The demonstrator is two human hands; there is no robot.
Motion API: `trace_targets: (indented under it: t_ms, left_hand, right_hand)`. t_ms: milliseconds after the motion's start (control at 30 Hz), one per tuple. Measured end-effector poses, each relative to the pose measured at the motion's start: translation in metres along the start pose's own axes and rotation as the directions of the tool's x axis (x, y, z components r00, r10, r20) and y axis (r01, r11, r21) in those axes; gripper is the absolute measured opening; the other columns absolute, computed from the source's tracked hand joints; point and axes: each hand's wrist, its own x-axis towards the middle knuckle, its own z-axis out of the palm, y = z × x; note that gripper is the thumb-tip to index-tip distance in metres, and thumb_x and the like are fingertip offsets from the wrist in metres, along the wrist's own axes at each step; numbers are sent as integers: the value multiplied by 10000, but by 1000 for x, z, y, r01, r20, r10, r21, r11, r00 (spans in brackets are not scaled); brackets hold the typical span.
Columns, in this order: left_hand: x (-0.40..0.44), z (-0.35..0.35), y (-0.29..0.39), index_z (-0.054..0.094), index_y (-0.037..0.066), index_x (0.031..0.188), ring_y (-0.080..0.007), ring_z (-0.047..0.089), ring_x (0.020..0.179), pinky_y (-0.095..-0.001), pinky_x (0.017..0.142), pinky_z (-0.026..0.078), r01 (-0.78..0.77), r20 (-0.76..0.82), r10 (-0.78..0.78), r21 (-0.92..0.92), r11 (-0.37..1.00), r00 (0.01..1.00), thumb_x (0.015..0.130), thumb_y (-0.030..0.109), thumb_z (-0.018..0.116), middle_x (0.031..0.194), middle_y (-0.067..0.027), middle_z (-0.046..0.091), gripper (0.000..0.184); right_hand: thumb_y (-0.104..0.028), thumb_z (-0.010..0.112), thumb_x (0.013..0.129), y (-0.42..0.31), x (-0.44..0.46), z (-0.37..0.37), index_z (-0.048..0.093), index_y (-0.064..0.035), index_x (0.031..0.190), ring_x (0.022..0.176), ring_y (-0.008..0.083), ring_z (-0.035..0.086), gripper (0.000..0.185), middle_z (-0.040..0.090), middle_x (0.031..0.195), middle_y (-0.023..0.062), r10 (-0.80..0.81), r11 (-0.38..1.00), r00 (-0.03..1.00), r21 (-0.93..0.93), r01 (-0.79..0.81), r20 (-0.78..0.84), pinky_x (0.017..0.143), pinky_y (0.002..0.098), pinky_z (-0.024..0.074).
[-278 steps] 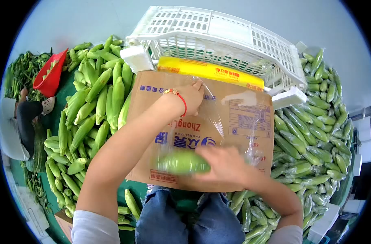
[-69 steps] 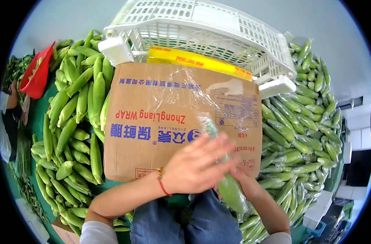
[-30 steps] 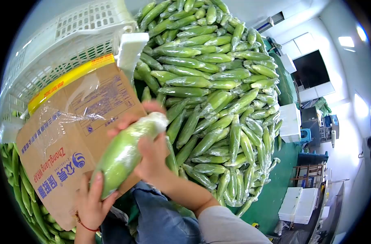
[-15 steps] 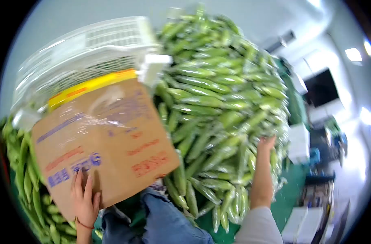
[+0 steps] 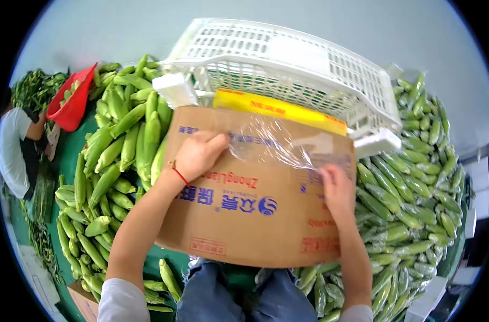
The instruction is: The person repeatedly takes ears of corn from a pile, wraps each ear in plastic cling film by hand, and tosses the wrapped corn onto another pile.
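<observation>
In front of me lies a brown cardboard box [image 5: 223, 228] printed in blue and red, a sheet of clear plastic film [image 5: 271, 142] across its top. My left hand [image 5: 201, 153], with a red cord at the wrist, is closed at the film's left end; its fingertips are partly hidden. At the opposite end, my right hand [image 5: 338, 190] pinches the film's edge between thumb and fingers. A yellow strip with red print [image 5: 279, 110] runs along the cardboard's far edge, in front of a white plastic crate [image 5: 287, 51].
Unwrapped corn in green husks [image 5: 116, 145] is heaped on the left. Film-wrapped corn [image 5: 405, 198] is piled on the right. White blocks [image 5: 175, 90] flank the cardboard. Further left are a red basket [image 5: 73, 99] and another person [image 5: 14, 145] in a pale top.
The view has swung left. My right hand has come from the wrapped corn pile to the film over the cardboard. My left hand has moved up from the near edge and closed.
</observation>
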Motion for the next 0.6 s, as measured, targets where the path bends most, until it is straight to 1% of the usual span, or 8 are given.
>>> trace_targets:
  t_ms: [33,100,133,167,233,300,467,600]
  left_hand:
    - [-7,-7,7,545,49,872,-363,620,824,-433,708,512,89,24,-88,-26,996,996,809,53,633,891,-157,634,108]
    - [-33,-24,17,516,47,839,-369,583,743,-438,637,478,106,-133,-104,12,994,986,795,55,620,778,-153,574,113]
    - [-49,-41,27,516,50,854,-364,564,706,-427,610,468,41,-66,-40,14,999,997,755,50,610,738,-137,540,136]
    - [-65,-53,38,522,56,861,-337,557,691,-417,595,464,-105,-73,106,22,994,992,708,63,611,740,-118,524,177]
    - [-108,-73,65,546,65,872,-298,581,735,-403,593,468,-140,-46,140,18,990,989,722,117,605,799,-109,549,169]
    - [-156,-91,91,568,60,879,-304,655,847,-398,727,547,-9,120,23,-123,992,992,783,56,651,874,-89,633,127]
    - [-220,-81,118,568,38,933,-290,651,833,-392,769,531,259,-34,-269,-184,948,962,859,12,594,927,-109,656,83]
    - [-214,-55,23,551,-8,987,-366,558,883,-422,793,469,748,-354,-753,-185,638,554,871,37,582,968,-199,552,129]
  right_hand:
    - [-146,649,900,36,-6,6,653,-34,939,830,281,660,119,689,913,103,-140,979,978,126,160,-154,787,345,510]
    - [-101,637,910,35,-42,-13,605,-2,969,797,91,541,120,614,837,30,122,904,975,426,-32,-188,741,257,468]
    - [-70,618,910,42,-59,-26,574,-12,950,767,89,527,83,594,829,26,-87,947,981,293,135,-172,721,249,463]
    - [-50,606,905,41,-83,-32,559,-18,913,728,94,519,57,593,800,33,54,952,996,305,-31,-69,691,245,461]
    - [-39,587,903,44,-128,-31,565,-19,900,688,120,556,29,602,750,58,-63,974,998,219,61,5,651,257,466]
    - [-40,597,889,48,-163,-30,583,-29,862,665,184,601,32,631,748,81,58,924,983,362,-119,176,626,289,472]
    - [-38,538,913,30,-188,-21,532,5,886,683,144,592,52,601,734,82,-22,966,959,251,-52,283,671,280,485]
    - [-27,535,909,14,-182,-23,541,11,890,716,167,605,42,612,754,91,61,984,942,140,-112,329,711,293,484]
